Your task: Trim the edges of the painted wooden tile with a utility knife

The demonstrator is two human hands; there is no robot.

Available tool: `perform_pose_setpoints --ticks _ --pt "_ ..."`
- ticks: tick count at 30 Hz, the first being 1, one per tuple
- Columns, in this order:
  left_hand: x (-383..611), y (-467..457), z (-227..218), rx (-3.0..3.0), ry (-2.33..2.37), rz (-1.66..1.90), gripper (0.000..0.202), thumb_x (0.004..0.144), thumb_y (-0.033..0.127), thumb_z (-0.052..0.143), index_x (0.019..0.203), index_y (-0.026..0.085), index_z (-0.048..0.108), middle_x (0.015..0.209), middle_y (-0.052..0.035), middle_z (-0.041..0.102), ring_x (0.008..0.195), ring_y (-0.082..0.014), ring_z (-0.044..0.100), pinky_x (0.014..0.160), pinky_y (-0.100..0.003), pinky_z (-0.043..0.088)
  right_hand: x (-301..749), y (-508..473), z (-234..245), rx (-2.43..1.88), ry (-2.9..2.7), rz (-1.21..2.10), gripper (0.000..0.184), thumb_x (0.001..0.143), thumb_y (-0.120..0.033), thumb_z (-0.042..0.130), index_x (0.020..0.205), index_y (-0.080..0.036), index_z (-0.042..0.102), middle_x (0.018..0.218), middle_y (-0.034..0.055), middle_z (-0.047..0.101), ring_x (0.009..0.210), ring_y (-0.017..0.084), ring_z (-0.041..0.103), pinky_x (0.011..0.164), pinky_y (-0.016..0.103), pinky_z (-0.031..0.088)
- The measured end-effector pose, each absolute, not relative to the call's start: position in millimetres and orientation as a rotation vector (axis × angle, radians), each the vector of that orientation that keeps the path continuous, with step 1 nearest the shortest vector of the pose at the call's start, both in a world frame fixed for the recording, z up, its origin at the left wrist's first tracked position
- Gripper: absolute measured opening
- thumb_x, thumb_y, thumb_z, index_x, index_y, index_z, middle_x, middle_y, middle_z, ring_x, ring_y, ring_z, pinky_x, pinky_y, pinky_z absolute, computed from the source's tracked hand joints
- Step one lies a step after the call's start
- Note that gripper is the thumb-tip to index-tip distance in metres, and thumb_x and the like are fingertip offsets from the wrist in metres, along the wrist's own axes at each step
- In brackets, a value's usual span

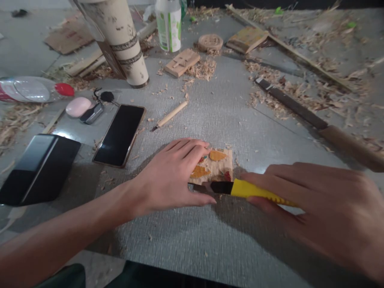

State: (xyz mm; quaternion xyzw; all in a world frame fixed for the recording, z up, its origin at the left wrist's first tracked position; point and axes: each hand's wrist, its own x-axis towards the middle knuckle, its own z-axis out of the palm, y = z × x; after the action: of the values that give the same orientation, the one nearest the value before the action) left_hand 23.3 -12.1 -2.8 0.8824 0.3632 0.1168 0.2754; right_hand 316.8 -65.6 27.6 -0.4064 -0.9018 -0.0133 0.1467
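Flat on the table lies a small carved wooden board [220, 165] with orange-painted leaf shapes and a red patch. My left hand [171, 172] covers its left part, fingers over the top and thumb stretched along the near side, holding it down. In my right hand [318, 212] is a utility knife [249, 189], gripped by its yellow handle. The knife's dark front end points left along the board's near edge, between the board and my left thumb. Part of the blade is hard to make out there.
A wooden-handled carving tool [171, 115] lies beyond my hands. To the left are a phone [120, 134], a black folded device [39, 168] and a plastic bottle [33, 89]. A cream cylinder [126, 40] stands behind. A long file [294, 104] lies at right among wood shavings.
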Motion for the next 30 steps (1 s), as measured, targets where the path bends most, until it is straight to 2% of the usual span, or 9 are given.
perform_pose_setpoints --ticks 3,10,18,24,30 --pt "24.1 -12.7 -3.7 2.362 0.974 0.331 0.086 0.081 0.079 0.084 0.138 0.02 0.058 0.158 -0.0189 0.063 0.148 -0.0421 0.056 0.123 -0.06 0.047 316.0 -66.4 27.7 -1.107 -2.655 -0.052 0.019 0.113 -0.034 0.053 0.125 -0.031 0.068 0.079 -0.0051 0.07 0.059 0.017 0.062 0.054 0.035 0.036" --pt "25.4 -13.6 -5.9 2.35 0.982 0.372 0.086 0.083 0.083 0.08 0.136 0.019 0.059 0.156 -0.019 0.065 0.147 -0.042 0.058 0.124 -0.06 0.047 314.0 -67.9 24.9 -1.113 -2.665 -0.095 0.021 0.115 -0.036 0.05 0.128 -0.031 0.067 0.079 -0.0062 0.068 0.059 0.016 0.059 0.056 0.035 0.035" --pt "25.6 -14.7 -6.9 2.371 0.982 0.401 0.086 0.081 0.076 0.086 0.135 0.014 0.059 0.154 -0.0196 0.066 0.144 -0.0408 0.06 0.122 -0.058 0.049 312.7 -68.3 24.9 -1.123 -2.639 0.011 0.019 0.113 -0.034 0.054 0.125 -0.031 0.069 0.075 -0.0036 0.064 0.057 0.018 0.056 0.054 0.036 0.034" --pt "25.3 -15.3 -5.7 2.375 0.988 0.392 0.085 0.081 0.078 0.085 0.134 0.017 0.059 0.155 -0.0187 0.066 0.145 -0.0399 0.06 0.123 -0.057 0.047 314.1 -68.6 25.7 -1.115 -2.65 0.009 0.022 0.112 -0.033 0.056 0.13 -0.031 0.068 0.08 -0.0025 0.07 0.059 0.018 0.06 0.054 0.036 0.034" --pt "23.9 -15.0 -5.8 2.379 0.988 0.385 0.09 0.081 0.079 0.084 0.137 0.014 0.059 0.156 -0.0196 0.065 0.147 -0.0409 0.058 0.123 -0.058 0.047 313.2 -68.4 25.5 -1.129 -2.64 0.025 0.023 0.113 -0.035 0.053 0.126 -0.031 0.071 0.078 -0.0011 0.07 0.058 0.019 0.06 0.054 0.037 0.034"
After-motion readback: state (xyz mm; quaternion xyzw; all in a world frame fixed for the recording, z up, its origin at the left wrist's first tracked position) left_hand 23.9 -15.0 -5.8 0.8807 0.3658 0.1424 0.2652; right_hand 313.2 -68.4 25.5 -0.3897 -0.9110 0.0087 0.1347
